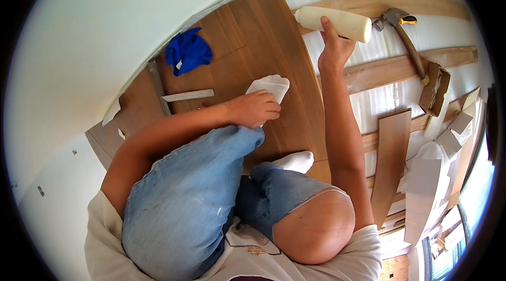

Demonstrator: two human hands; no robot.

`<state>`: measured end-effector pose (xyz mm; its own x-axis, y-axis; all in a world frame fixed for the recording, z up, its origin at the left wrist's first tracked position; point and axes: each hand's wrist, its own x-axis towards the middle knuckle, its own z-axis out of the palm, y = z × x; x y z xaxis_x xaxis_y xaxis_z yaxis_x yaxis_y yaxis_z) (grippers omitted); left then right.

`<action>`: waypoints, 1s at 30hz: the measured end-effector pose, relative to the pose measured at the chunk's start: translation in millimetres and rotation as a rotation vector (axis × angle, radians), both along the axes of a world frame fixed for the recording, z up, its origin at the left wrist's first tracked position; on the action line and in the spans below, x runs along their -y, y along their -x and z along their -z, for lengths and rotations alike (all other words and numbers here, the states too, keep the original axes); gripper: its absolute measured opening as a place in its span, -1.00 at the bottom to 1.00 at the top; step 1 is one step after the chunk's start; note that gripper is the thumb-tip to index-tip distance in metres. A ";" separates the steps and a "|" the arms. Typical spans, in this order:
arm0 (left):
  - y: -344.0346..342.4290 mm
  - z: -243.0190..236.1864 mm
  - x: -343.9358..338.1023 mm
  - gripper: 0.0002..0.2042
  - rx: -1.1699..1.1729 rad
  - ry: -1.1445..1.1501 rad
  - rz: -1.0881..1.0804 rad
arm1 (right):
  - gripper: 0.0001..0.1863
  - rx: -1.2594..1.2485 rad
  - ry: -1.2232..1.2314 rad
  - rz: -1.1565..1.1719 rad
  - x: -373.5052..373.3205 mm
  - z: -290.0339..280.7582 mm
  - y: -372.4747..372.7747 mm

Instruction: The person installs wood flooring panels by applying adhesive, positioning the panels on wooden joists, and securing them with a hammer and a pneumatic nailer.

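Observation:
My right hand (pixel 336 51) is wrapped round a cream plastic squeeze bottle (pixel 345 23), thumb on its side. The bottle lies nearly level, its narrow end to the left, above the edge of the brown plank flooring (pixel 295 123) and the wooden battens beyond. My left hand (pixel 255 108) rests by my knee, fingers curled and close together, next to my white-socked foot (pixel 271 86). Its palm side is hidden. A metal carpenter's square (pixel 190 95) and a crumpled blue cloth (pixel 188 51) lie on the boards left of it.
To the right, wooden battens (pixel 379 73) cross whitish sheeting. A claw hammer (pixel 410 46) and an open small cardboard box (pixel 435 90) lie over them. A loose brown plank (pixel 391 154) and several offcuts are nearer. A white wall (pixel 105 33) borders the flooring at left.

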<state>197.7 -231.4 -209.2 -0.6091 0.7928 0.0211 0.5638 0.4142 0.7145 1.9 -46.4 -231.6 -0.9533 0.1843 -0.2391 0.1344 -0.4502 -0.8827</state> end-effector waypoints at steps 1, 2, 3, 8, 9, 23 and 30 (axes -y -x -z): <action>-0.3 -0.3 0.1 -0.78 0.002 0.003 0.000 | -0.43 -0.003 0.002 0.005 0.3 -0.4 -1.1; 0.2 -1.3 -0.7 -0.78 -0.003 0.008 0.006 | -0.43 -0.003 0.002 0.008 0.6 -2.1 -2.7; 1.1 -2.2 -1.2 -0.78 -0.007 0.012 0.011 | -0.43 -0.003 0.003 0.011 0.6 -3.0 -4.2; 0.7 -3.4 -4.4 -0.77 -0.010 0.015 0.010 | -0.46 -0.036 -0.027 0.024 2.1 -2.5 -6.1; 0.6 -3.0 -3.8 -0.76 -0.004 0.026 0.015 | -0.47 -0.042 -0.032 0.032 3.0 -3.9 -7.4; 8.8 5.9 -19.9 -0.73 -0.037 0.086 0.119 | -0.55 0.332 -0.312 0.004 -185.0 -35.5 -198.1; 14.6 6.3 -28.0 -0.72 -0.090 0.143 0.305 | -0.46 0.546 -0.343 0.134 -338.7 -51.2 -376.9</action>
<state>183.1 -203.4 -215.5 -0.3448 0.9367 -0.0602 0.7351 0.3093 0.6033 378.9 292.3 -180.5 -0.6752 0.4453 -0.5881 0.5657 -0.1991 -0.8002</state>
